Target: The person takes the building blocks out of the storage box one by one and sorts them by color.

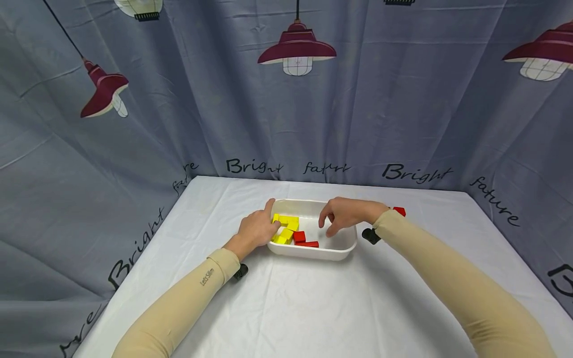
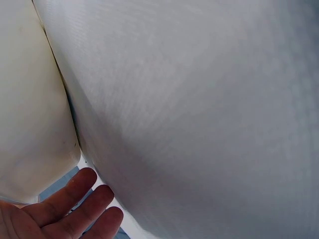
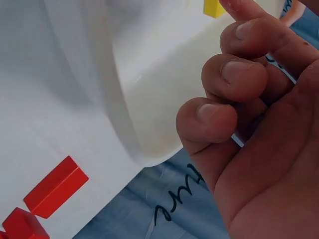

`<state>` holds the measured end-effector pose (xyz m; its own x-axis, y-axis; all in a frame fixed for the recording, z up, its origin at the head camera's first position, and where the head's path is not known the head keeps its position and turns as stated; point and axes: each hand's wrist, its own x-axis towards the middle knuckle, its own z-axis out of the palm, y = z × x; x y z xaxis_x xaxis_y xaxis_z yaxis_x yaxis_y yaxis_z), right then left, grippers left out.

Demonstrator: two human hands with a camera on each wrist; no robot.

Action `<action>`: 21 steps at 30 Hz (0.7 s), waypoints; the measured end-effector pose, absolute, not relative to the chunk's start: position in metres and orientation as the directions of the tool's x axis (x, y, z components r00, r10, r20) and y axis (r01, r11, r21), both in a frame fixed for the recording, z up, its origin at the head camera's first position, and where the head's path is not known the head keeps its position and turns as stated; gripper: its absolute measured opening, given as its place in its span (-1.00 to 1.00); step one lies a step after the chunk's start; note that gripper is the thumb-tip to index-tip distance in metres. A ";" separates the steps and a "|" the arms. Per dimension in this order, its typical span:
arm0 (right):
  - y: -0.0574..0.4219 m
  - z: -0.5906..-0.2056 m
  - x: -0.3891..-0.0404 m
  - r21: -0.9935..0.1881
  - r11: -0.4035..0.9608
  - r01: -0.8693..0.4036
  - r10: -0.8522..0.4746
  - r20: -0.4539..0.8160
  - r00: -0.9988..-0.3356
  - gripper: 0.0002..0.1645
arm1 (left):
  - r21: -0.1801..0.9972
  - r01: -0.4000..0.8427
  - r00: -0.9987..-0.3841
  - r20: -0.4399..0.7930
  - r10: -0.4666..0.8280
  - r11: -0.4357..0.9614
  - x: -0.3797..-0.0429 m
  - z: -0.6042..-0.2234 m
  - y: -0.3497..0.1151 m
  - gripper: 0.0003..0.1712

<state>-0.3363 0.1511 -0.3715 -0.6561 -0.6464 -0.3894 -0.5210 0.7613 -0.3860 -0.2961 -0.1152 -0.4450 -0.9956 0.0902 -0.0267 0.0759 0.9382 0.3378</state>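
A white rectangular tray stands on the table with yellow blocks and red blocks gathered in its left half. My left hand holds the tray's left edge, its thumb over the rim beside the yellow blocks. Three fingers of that hand extend outside the tray wall in the left wrist view. Above the tray's right half hovers my right hand, thumb and index finger apart and nothing between them. Its other fingers are loosely bent in the right wrist view.
Outside the tray on the right, more red blocks lie on the white table cover, partly hidden behind the right wrist in the head view. A grey printed curtain hangs along the table's back and sides.
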 end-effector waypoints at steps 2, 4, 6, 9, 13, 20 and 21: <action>0.149 -0.372 -0.337 -0.379 0.768 -0.516 -0.639 -0.400 -0.657 -0.69 | 0.335 0.078 -0.995 -0.026 0.092 0.939 -0.296 -0.444 -0.115 -0.15; 0.146 -0.371 -0.336 -0.373 0.774 -0.512 -0.632 -0.412 -0.656 -0.69 | 0.336 0.078 -0.995 -0.026 0.092 0.939 -0.296 -0.444 -0.115 -0.15; 0.143 -0.372 -0.336 -0.367 0.776 -0.512 -0.630 -0.423 -0.652 -0.69 | 0.339 0.077 -0.995 -0.029 0.092 0.938 -0.296 -0.444 -0.115 -0.16; 0.138 -0.375 -0.336 -0.363 0.775 -0.517 -0.632 -0.434 -0.643 -0.69 | 0.340 0.079 -0.995 -0.026 0.093 0.937 -0.296 -0.445 -0.116 -0.15; 0.133 -0.380 -0.336 -0.357 0.782 -0.512 -0.624 -0.448 -0.640 -0.70 | 0.339 0.084 -0.995 -0.023 0.098 0.937 -0.296 -0.446 -0.116 -0.15; 0.124 -0.388 -0.336 -0.368 0.774 -0.515 -0.633 -0.478 -0.610 -0.74 | 0.340 0.086 -0.995 -0.026 0.100 0.936 -0.296 -0.444 -0.116 -0.16; 0.122 -0.389 -0.335 -0.373 0.768 -0.520 -0.640 -0.476 -0.604 -0.74 | 0.339 0.086 -0.995 -0.026 0.100 0.937 -0.296 -0.444 -0.116 -0.16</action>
